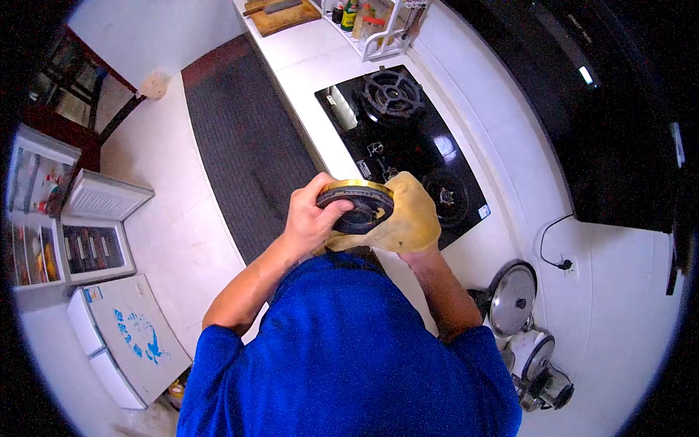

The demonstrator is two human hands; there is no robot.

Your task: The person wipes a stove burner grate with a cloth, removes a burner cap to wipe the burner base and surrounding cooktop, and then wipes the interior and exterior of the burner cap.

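Note:
Held up in front of my chest is a round gas burner head (354,206), black underneath with a brass-coloured rim. My left hand (309,218) grips its left side, the thumb pressed on the dark face. A yellowish cloth (413,211) drapes over my right hand and presses against the burner head's right side. That cloth hides the fingers of my right hand (422,255); only the part near the wrist shows. Beyond them lies the black glass gas stove (408,138), its near burner (448,193) showing no pan support, while the far burner has a pan support (393,93) on it.
A white counter (298,73) runs under the stove. At its far end are a cutting board with a knife (284,14) and a spice rack (375,33). Pots and lids (513,298) stand to the right. A dark floor mat (233,138) and an open fridge (95,240) are left.

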